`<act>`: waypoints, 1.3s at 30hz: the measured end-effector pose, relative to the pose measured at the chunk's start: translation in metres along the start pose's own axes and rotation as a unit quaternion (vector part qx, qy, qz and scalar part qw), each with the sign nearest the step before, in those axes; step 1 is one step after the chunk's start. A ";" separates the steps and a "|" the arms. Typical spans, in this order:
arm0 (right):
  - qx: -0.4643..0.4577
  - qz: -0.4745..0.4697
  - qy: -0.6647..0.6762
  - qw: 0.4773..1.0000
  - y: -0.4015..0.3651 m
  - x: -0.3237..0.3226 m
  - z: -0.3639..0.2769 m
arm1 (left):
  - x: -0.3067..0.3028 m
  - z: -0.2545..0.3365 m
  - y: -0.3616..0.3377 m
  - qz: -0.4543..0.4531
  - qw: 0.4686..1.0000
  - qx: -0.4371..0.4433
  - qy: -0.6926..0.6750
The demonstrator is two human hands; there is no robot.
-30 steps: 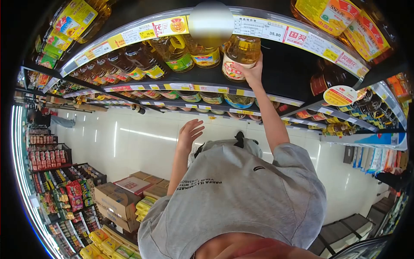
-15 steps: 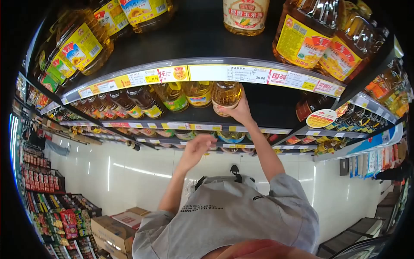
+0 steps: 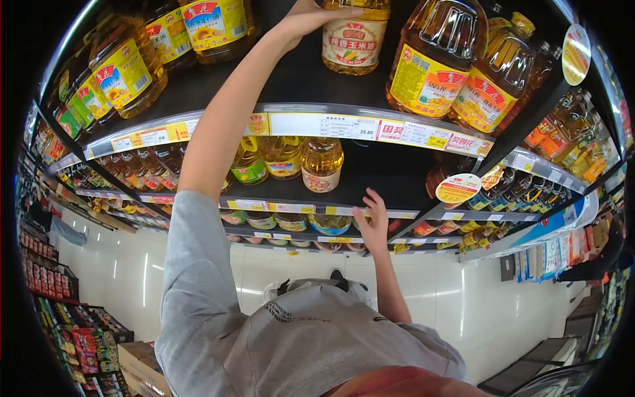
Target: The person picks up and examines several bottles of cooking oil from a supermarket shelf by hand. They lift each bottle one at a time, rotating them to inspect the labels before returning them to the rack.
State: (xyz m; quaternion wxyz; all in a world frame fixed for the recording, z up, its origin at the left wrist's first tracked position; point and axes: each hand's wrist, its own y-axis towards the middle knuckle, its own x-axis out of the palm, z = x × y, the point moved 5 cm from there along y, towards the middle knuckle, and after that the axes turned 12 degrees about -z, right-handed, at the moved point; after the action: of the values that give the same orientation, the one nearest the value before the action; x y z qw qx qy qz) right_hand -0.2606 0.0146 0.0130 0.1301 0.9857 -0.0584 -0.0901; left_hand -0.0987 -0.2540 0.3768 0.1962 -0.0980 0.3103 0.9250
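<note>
My left hand (image 3: 311,18) reaches up to the upper shelf and grips a corn oil bottle (image 3: 352,45) near its top. Its thumb lies across the front, while the other fingers are hidden. The bottle stands upright, golden with a cream label. On the shelf below, a smaller oil bottle (image 3: 322,165) with a pale label stands at the right end of a row. To the right of that bottle and lower, my right hand (image 3: 374,218) hovers in front of the shelf edge, holding nothing, fingers apart.
Big oil bottles with yellow labels (image 3: 430,76) flank the corn oil on the right, others (image 3: 215,26) on the left. A price-tag strip (image 3: 317,124) runs along the upper shelf edge. A round sign (image 3: 458,188) juts out at right. Cardboard boxes (image 3: 142,364) sit on the floor lower left.
My right hand has let go of the smaller bottle on the lower shelf and drawn back downward. My left hand has risen from below the shelves to the corn oil bottle above.
</note>
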 end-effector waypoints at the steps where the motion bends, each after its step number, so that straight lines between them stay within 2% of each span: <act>1: 0.014 -0.002 0.022 1.000 -0.005 -0.003 0.001 | 0.000 0.001 0.006 0.002 1.000 0.004 0.001; 3: 0.025 0.008 0.057 0.998 -0.012 -0.005 0.006 | 0.011 0.012 0.013 -0.106 0.986 0.069 -0.112; 8: 0.037 -0.003 0.130 0.991 -0.016 -0.003 0.019 | 0.019 0.016 0.008 -0.074 0.992 0.034 -0.098; 11: 0.043 -0.032 0.088 0.995 -0.009 -0.001 0.018 | 0.015 0.030 -0.009 -0.050 0.988 0.115 -0.092; 12: 0.040 -0.041 0.079 0.995 -0.009 0.000 0.020 | 0.015 0.036 -0.019 -0.048 0.988 0.116 -0.089; 14: 0.037 -0.052 0.074 0.995 -0.010 0.002 0.023 | 0.012 0.057 -0.047 -0.002 0.983 0.175 0.050; 16: 0.029 -0.064 0.081 0.994 -0.010 0.001 0.024 | 0.015 0.063 -0.071 0.025 0.974 0.223 0.041; 19: 0.026 -0.043 0.107 0.993 -0.010 0.000 0.026 | 0.017 0.071 -0.107 0.114 0.945 0.260 0.162; 22: 0.024 -0.053 0.109 0.992 -0.008 0.001 0.024 | 0.011 0.064 -0.129 0.155 0.942 0.264 0.136; 23: 0.018 -0.050 0.099 0.994 -0.009 0.003 0.020 | 0.006 0.064 -0.137 0.194 0.940 0.228 0.166; 24: 0.019 -0.052 0.100 0.993 -0.009 0.004 0.018 | 0.004 0.063 -0.143 0.195 0.940 0.226 0.168; 26: 0.021 -0.049 0.105 0.993 -0.010 0.007 0.015 | -0.006 0.065 -0.165 0.254 0.897 0.313 0.179; 27: 0.015 -0.037 0.099 0.994 -0.011 0.008 0.011 | -0.012 0.072 -0.173 0.269 0.890 0.295 0.219; 28: 0.019 -0.036 0.103 0.994 -0.011 0.012 0.009 | -0.018 0.077 -0.184 0.288 0.868 0.319 0.250; 30: 0.013 -0.047 0.087 0.995 -0.013 0.016 0.004 | -0.023 0.092 -0.207 0.310 0.860 0.338 0.222; 32: 0.028 -0.079 0.075 0.994 -0.014 0.024 -0.001 | -0.032 0.104 -0.240 0.365 0.838 0.321 0.248; 33: 0.029 -0.083 0.082 0.993 -0.014 0.028 -0.007 | -0.034 0.109 -0.256 0.365 0.866 0.267 0.215; 34: 0.030 -0.088 0.088 0.992 -0.014 0.031 -0.011 | -0.032 0.105 -0.275 0.396 0.885 0.231 0.080; 36: -0.005 -0.097 0.087 0.991 -0.014 0.037 -0.016 | -0.047 0.114 -0.322 0.323 0.883 0.284 0.188; 37: -0.004 -0.105 0.087 0.991 -0.014 0.041 -0.020 | -0.049 0.107 -0.350 0.384 0.868 0.296 0.105; 39: -0.003 -0.084 0.099 0.992 -0.015 0.050 -0.038 | -0.063 0.108 -0.401 0.338 0.872 0.352 0.035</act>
State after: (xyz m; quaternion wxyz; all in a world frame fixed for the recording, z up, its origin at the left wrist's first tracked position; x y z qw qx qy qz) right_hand -0.2030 0.0308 0.0366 0.1303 0.9907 0.0382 -0.0031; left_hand 0.1217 0.0856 0.2660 -0.1179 0.0564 0.6363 0.7603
